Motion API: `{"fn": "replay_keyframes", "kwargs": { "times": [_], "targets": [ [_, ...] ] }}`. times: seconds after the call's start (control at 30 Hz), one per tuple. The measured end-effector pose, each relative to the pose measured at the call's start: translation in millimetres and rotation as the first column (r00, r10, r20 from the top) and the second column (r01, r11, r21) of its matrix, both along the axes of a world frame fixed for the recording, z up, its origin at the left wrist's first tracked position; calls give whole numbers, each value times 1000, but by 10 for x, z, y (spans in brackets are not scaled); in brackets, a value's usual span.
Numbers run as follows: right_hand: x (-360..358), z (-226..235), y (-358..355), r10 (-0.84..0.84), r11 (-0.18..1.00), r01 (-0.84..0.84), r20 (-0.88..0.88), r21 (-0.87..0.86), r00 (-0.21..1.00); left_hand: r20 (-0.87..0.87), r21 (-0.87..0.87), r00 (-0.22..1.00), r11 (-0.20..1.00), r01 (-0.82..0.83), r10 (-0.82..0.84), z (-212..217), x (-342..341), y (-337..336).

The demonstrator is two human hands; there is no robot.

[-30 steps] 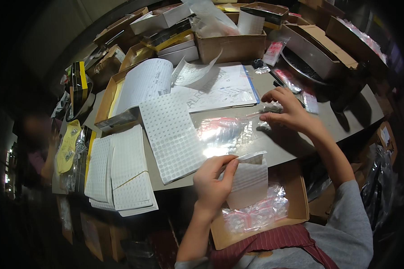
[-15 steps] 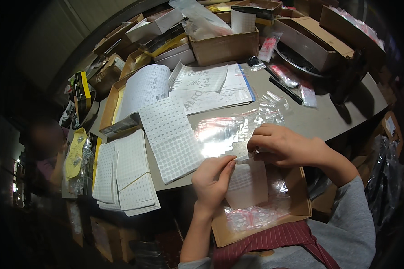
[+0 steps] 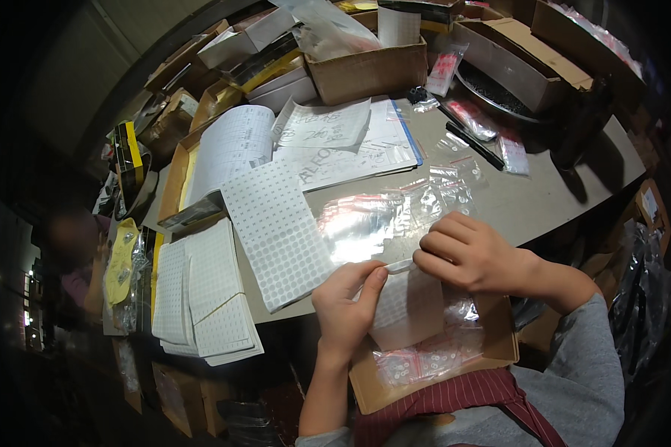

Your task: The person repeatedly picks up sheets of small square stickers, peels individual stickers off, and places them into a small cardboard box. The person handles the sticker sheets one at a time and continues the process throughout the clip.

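Note:
A pale sheet [image 3: 408, 316] with rows of small round dots hangs between my hands, its upper edge folded or curled into a narrow strip. My left hand [image 3: 347, 299] is closed in a pinch, thumb on top, at the left end of that strip. The right end is between the curled fingers of my right hand [image 3: 466, 253], whose fingertips are partly hidden. Beneath the sheet sits an open cardboard box [image 3: 503, 335] holding small clear zip bags [image 3: 440, 357] with small round pieces in them. Just beyond my hands, flat clear zip bags [image 3: 361, 223] lie overlapping on the table.
Left of the bags lies a large sticker sheet [image 3: 276, 231], with banded stacks of similar sheets [image 3: 220, 298] at the table's edge. Farther back are papers [image 3: 328, 123], black pens [image 3: 473, 145] and several cardboard boxes [image 3: 365, 74]. Another person [image 3: 74, 246] is at the far left.
The view has shifted slightly. My right hand has curled its fingers more and sits a little lower; the sheet's strip stays stretched between both hands.

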State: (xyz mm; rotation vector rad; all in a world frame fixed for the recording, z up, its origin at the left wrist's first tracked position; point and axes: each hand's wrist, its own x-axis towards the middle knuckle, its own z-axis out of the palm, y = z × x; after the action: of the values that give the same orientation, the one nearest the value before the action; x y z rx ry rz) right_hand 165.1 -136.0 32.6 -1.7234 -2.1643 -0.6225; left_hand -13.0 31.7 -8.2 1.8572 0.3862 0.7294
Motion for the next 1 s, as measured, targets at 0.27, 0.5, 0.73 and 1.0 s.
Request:
{"fn": "replay_keyframes", "kwargs": {
  "times": [0.27, 0.5, 0.73, 1.0],
  "targets": [
    [292, -83, -40, 138, 985, -166, -387, -39, 912, -86, -66, 996, 998, 14, -19, 18, 12, 45],
    [670, 6, 531, -352, 899, 14, -703, -437, 618, -74, -42, 997, 999, -2, -1, 20, 19, 27],
    [706, -164, 610, -471, 873, 382, -315, -304, 824, -15, -31, 1000, 999, -14, 14, 10, 23, 12],
    [550, 274, 222, -332, 915, 48, -683, -400, 651, 29, -4, 999, 1000, -31, 31, -27, -13, 17]
  ]
}}
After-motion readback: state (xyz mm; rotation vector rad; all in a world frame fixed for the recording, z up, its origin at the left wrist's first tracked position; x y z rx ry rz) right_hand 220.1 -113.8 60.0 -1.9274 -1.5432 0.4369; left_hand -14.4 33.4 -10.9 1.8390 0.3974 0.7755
